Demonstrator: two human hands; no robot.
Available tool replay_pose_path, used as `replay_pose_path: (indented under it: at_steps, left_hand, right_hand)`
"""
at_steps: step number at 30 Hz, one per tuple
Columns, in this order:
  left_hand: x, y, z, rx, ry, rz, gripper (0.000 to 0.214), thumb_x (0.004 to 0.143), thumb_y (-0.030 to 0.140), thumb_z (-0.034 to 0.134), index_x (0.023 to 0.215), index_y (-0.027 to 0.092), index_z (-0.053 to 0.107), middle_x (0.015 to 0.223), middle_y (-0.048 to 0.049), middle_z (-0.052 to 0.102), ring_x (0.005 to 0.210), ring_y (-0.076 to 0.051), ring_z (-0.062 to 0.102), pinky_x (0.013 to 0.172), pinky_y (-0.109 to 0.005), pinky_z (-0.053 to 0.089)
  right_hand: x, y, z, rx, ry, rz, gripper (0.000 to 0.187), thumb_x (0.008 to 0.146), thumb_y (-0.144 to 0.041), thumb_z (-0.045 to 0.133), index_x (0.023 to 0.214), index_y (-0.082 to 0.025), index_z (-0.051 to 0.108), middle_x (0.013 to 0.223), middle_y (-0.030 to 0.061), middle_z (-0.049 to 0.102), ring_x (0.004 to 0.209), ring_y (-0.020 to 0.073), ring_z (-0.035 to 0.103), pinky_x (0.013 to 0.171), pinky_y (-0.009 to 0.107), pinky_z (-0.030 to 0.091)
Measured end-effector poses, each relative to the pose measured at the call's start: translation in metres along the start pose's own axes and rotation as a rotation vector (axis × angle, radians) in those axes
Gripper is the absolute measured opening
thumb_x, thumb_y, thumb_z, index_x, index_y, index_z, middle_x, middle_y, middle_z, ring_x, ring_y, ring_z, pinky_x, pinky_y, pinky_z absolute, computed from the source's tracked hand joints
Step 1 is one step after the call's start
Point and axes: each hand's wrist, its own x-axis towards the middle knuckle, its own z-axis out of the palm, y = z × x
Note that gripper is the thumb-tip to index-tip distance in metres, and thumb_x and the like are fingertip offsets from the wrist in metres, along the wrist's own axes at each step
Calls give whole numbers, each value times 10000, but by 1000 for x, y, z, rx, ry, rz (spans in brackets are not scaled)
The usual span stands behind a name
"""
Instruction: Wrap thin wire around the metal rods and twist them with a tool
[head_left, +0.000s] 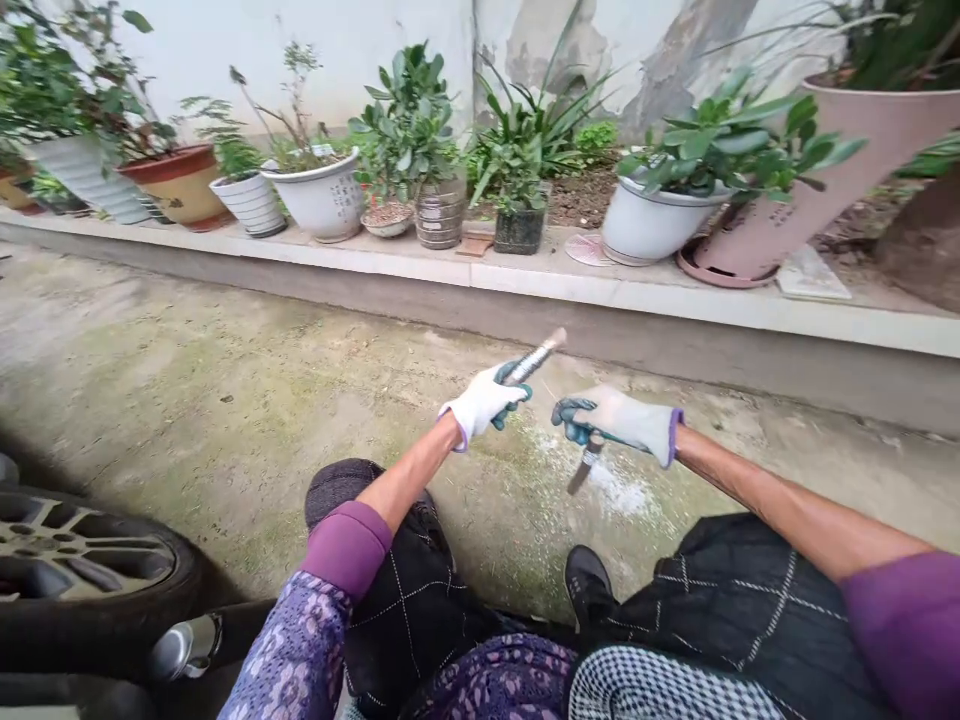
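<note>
My left hand (pixel 489 398), in a white work glove with green fingers, is closed around a short rod (pixel 534 362). The rod has a silvery-white, ridged middle and a pale tan end, and it slants up to the right. My right hand (pixel 611 415), in a matching glove, has its fingers curled around a short tool. Below that hand the tool's dark brown end (pixel 579 476) sticks out, with a lighter band next to the palm. The rest of the tool is hidden by the glove. A gap separates the hands. White flakes (pixel 621 490) lie scattered on the ground beneath them.
Potted plants, among them a white pot (pixel 319 200) and a leaning pink planter (pixel 787 225), line a low ledge (pixel 540 285) ahead. At the lower left are a car wheel (pixel 82 560) and a metal cup-like object (pixel 184 648). My knees and a shoe (pixel 589 580) frame the concrete ground (pixel 262 380).
</note>
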Motion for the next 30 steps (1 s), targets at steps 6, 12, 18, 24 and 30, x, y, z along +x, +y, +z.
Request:
replay_pose_path:
  at_steps: [6, 12, 18, 24, 30]
  left_hand:
    - [14, 11, 14, -70, -25, -52, 442, 780, 195, 635, 1214, 147, 563, 604, 73, 493, 398, -49, 371, 348, -164, 323]
    - [21, 15, 23, -210, -150, -81, 359, 848, 392, 629, 1135, 183, 577, 556, 93, 422, 351, -37, 253, 333, -170, 262]
    - [35, -2, 17, 198, -7, -93, 368, 878, 456, 569, 1141, 201, 609, 600, 47, 484, 404, -80, 357, 408, -217, 336]
    - [34, -15, 26, 1112, -87, 92, 365, 868, 429, 611, 1174, 233, 648, 875, -86, 708, 781, -235, 658, 718, -319, 472]
    - [2, 2, 21, 482, -326, -17, 343, 759, 427, 721, 1018, 204, 699, 630, 2, 604, 485, -126, 513, 472, -239, 399]
  right_hand:
    - [-15, -3, -16, -250, 102, -84, 270, 822, -244, 467, 934, -131, 685, 639, 10, 607, 538, 106, 516, 519, 223, 408]
    - [-27, 1, -21, -333, 151, -12, 313, 847, -184, 457, 1041, -157, 702, 681, 2, 607, 538, 92, 505, 510, 203, 404]
    - [-28, -8, -21, -415, 121, 34, 279, 864, -180, 454, 1003, -183, 697, 688, -5, 572, 520, 90, 478, 500, 214, 383]
    - [-21, -22, -39, -881, 210, -2, 251, 875, -226, 490, 995, -208, 709, 774, 43, 654, 631, 145, 512, 562, 280, 300]
    - [1, -4, -60, -628, 214, -57, 243, 848, -202, 507, 969, -202, 718, 806, 17, 673, 640, 119, 525, 587, 246, 362]
